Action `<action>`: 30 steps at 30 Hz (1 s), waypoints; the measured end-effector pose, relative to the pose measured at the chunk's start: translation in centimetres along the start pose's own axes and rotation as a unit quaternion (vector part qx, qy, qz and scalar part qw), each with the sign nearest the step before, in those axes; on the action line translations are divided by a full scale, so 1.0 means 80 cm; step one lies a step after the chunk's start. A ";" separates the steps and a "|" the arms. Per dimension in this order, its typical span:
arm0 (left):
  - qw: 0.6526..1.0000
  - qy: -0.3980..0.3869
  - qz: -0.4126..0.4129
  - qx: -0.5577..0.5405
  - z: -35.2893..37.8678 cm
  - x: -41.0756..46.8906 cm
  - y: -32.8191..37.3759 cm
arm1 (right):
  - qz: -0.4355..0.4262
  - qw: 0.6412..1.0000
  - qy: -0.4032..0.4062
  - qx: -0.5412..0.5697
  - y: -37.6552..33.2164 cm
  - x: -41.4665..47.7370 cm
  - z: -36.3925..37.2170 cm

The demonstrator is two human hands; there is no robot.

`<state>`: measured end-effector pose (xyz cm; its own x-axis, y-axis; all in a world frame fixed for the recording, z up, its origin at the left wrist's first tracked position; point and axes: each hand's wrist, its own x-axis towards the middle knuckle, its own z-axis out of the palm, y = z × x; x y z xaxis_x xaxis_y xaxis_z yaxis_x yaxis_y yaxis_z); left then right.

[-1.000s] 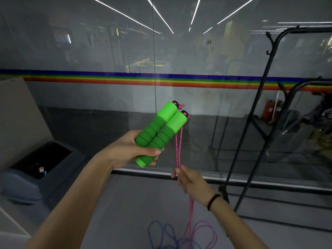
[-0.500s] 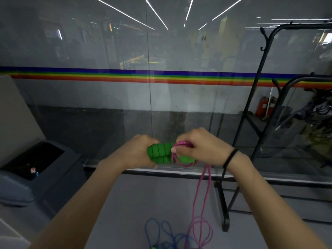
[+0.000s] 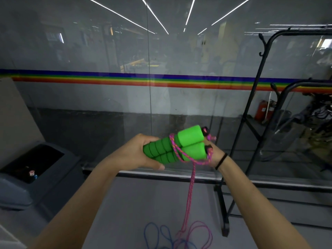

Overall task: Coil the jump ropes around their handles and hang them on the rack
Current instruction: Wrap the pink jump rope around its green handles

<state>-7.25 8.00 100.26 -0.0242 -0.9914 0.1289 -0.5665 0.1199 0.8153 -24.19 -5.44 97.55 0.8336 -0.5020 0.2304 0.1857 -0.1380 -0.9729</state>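
2 green handles (pink rope around)

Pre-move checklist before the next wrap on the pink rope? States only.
1. Left hand grip on both green handles: ok.
2. Handles side by side: ok.
3. First turn of pink rope around handles: ok, but slack.
4. Right hand holding the rope: cannot tell, fingers hidden behind handles.
5. Remaining rope coiled: not ok, hangs to floor.
6. Rope's floor loops apart from blue rope: not ok, they overlap.
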 end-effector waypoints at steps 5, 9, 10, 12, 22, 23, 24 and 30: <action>0.987 0.129 -0.030 -0.086 0.001 0.004 -0.002 | 0.072 0.983 -0.001 -0.171 0.023 -0.013 0.017; 0.985 0.156 -0.030 -0.070 0.003 0.009 -0.006 | 0.070 0.926 -0.032 -0.370 0.013 -0.027 0.029; 0.985 0.163 -0.029 -0.056 0.004 0.009 -0.009 | 0.065 0.906 -0.046 -0.416 0.009 -0.030 0.031; 0.984 0.175 -0.025 -0.017 0.005 0.011 -0.015 | 0.055 0.869 -0.075 -0.486 -0.001 -0.033 0.034; 0.973 0.052 -0.008 0.224 -0.008 0.010 -0.025 | -0.053 0.818 -0.042 -0.571 -0.069 -0.017 0.030; 0.972 0.027 -0.004 0.233 -0.008 0.008 -0.024 | -0.061 0.827 -0.045 -0.558 -0.073 -0.013 0.028; 0.972 0.002 0.000 0.236 -0.009 0.007 -0.022 | -0.065 0.839 -0.054 -0.537 -0.077 -0.009 0.026; 0.980 -0.090 -0.004 0.177 -0.011 -0.002 -0.008 | -0.026 0.933 -0.133 -0.334 -0.072 0.017 0.020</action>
<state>-6.17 8.11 100.17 -0.1463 -0.9892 -0.0043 -0.8171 0.1184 0.5642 -23.30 -3.94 103.46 0.9483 -0.2632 0.1772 -0.0621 -0.7015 -0.7099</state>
